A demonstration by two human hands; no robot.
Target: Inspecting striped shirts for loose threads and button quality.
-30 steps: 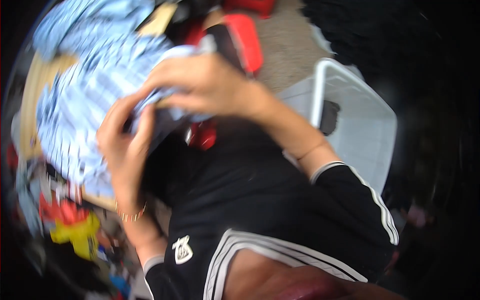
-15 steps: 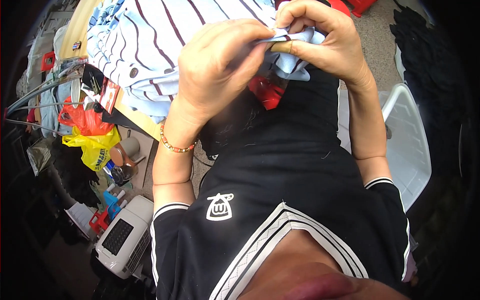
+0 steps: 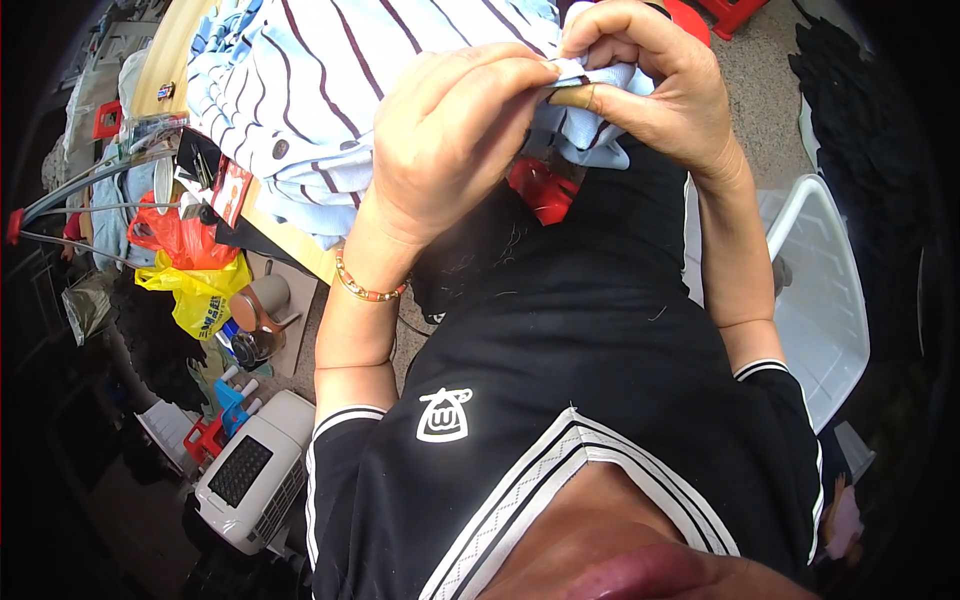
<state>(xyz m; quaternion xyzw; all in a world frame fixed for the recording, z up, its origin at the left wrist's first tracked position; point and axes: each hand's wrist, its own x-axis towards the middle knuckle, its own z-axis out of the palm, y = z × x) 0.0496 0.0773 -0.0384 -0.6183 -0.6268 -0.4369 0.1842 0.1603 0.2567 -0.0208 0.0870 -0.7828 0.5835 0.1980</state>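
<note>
A light blue and white knit garment with dark maroon stripes [image 3: 320, 80] lies bunched over the table at the top. Its edge is pinched up between my two hands. My left hand [image 3: 455, 140], with a beaded bracelet at the wrist, is closed with thumb and fingertips on the fabric. My right hand [image 3: 665, 85] is closed on the same edge just to the right, and a tan band wraps its thumb. Fabric hangs a little below the right fingers. A dark button shows on the garment's left part. The fingertips nearly meet, so the exact fold between them is hard to see.
A wooden table edge [image 3: 290, 235] runs at the left. Beside it hang a red plastic bag [image 3: 185, 238] and a yellow bag [image 3: 195, 290]. A white appliance [image 3: 250, 475] stands lower left, a white plastic bin [image 3: 825, 300] at right. Dark cloth [image 3: 850, 120] lies on the floor.
The whole view has shifted slightly, with surroundings a little further right and down. Both hands keep their pinch on the garment's edge, with hardly any other movement.
</note>
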